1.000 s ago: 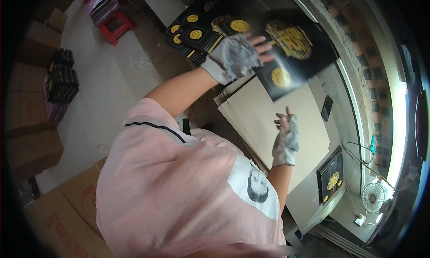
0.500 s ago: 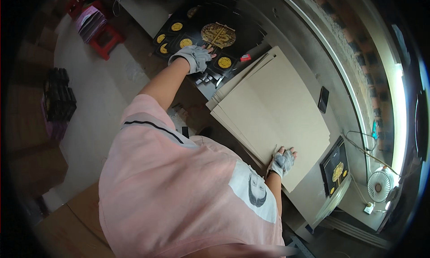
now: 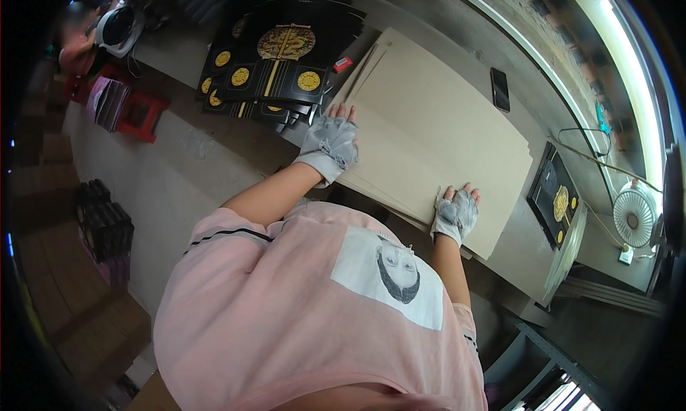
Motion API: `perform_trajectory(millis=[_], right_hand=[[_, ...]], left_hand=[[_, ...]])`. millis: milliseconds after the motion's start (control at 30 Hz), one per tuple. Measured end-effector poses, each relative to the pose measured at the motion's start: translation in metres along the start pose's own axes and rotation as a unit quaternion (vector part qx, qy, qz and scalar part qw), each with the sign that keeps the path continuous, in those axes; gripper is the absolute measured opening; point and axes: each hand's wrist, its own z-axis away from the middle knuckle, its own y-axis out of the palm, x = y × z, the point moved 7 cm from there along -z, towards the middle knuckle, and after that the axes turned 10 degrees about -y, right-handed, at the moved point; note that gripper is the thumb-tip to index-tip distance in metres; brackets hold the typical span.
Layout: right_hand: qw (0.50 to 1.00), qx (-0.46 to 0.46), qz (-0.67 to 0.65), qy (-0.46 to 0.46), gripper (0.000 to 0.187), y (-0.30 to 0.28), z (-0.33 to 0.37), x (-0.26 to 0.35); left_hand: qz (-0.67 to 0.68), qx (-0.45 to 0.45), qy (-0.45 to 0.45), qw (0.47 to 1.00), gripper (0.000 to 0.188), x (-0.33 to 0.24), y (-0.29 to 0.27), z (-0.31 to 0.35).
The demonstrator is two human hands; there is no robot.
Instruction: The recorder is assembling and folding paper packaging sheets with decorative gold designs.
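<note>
A stack of large greyish-beige cardboard sheets [image 3: 443,118] lies on the workbench in front of me, its edges slightly uneven. My left hand [image 3: 331,141], in a grey fingerless glove, rests at the stack's left end with fingers stretched out. On the near right part of the top sheet lies my right hand [image 3: 455,211], gloved the same way, its fingers extended and apart. Neither hand has anything gripped in it. Left of the cardboard is a pile of black printed sheets [image 3: 275,68] with gold round designs. A small red object [image 3: 341,64] sits on that pile's right side.
A black phone [image 3: 499,89] lies beyond the cardboard. At the right are another black-and-gold stack [image 3: 549,197] and a small white fan [image 3: 634,217]. Red stools [image 3: 143,118] stand on the floor at far left, near another person [image 3: 77,54]. Black bundles [image 3: 103,222] are stacked lower left.
My left hand has come off the black printed sheets and moved right to the cardboard stack's left end. My right hand stays on the cardboard. The whole view has shifted.
</note>
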Motion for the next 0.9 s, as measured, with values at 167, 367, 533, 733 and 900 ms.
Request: perform_trajectory(millis=[167, 367, 533, 733, 900], right_hand=[[1.0, -0.012, -0.004, -0.001, 0.066, -0.007, 0.002, 0.005], [1.0, -0.027, -0.008, 0.011, 0.064, -0.015, 0.006, 0.002], [0.999, -0.027, -0.016, -0.012, 0.064, -0.018, 0.0, 0.012], [1.0, -0.02, -0.014, 0.0, 0.065, -0.012, 0.002, 0.004], [1.0, -0.014, -0.026, 0.0, 0.066, -0.01, 0.001, 0.005]], left_hand=[[0.026, -0.02, -0.003, 0.999, 0.078, -0.007, -0.011, -0.015], [0.096, -0.068, -0.086, 0.989, 0.043, 0.004, 0.011, -0.077], [0.355, -0.084, -0.135, 0.921, 0.032, 0.047, 0.06, -0.111], [0.039, 0.098, -0.061, 0.993, 0.043, -0.001, 0.015, -0.148], [0.069, 0.078, -0.087, 0.991, 0.043, 0.027, -0.005, -0.196]])
